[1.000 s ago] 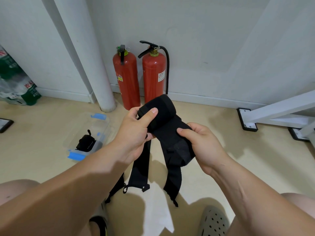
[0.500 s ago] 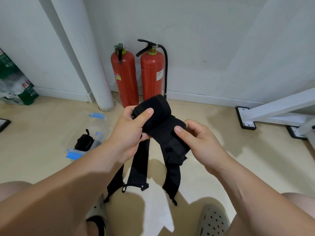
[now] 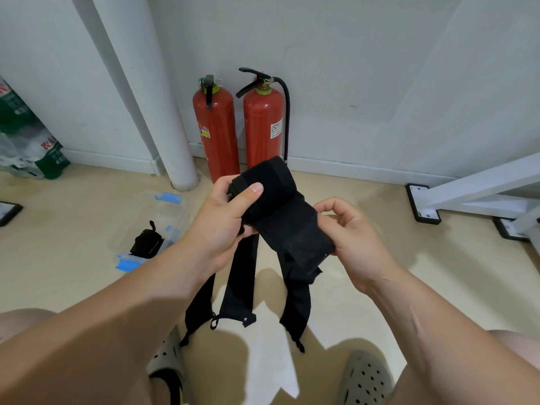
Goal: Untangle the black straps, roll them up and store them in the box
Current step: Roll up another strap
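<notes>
Found the black straps (image 3: pixel 295 238) held in the air between both hands, well above the floor. Observed a thick roll (image 3: pixel 271 185) clamped in the left hand (image 3: pixel 225 226), with the thumb laid across its near face and the other fingers wrapped behind. Observed the right hand (image 3: pixel 353 241) curled round the flat unrolled length just right of that thumb, pinching its edge. Counted 3 loose tails (image 3: pixel 239 285) hanging below the fingers toward the floor. Cannot confirm full untangling.

Judged the step in hand to be rolling. Recommend:
- Hold the flat length taut from the right fingers.
- Feed it square to the roll, so as to stack the edges flush.
- Turn the roll with the left fingers without easing the thumb.
- Check the 3 tails for crossings before drawing them up, to avoid winding a twist in as a lump.
- Fasten the free end before letting go.

Located 1 clear box (image 3: pixel 172 213) with blue clips on the floor, well to the left of the left fingers and below them. Could not place its lid. Noted 1 dark rolled bundle (image 3: pixel 146 243) inside, at the near end. Judged there to be room enough for the roll in hand.
</notes>
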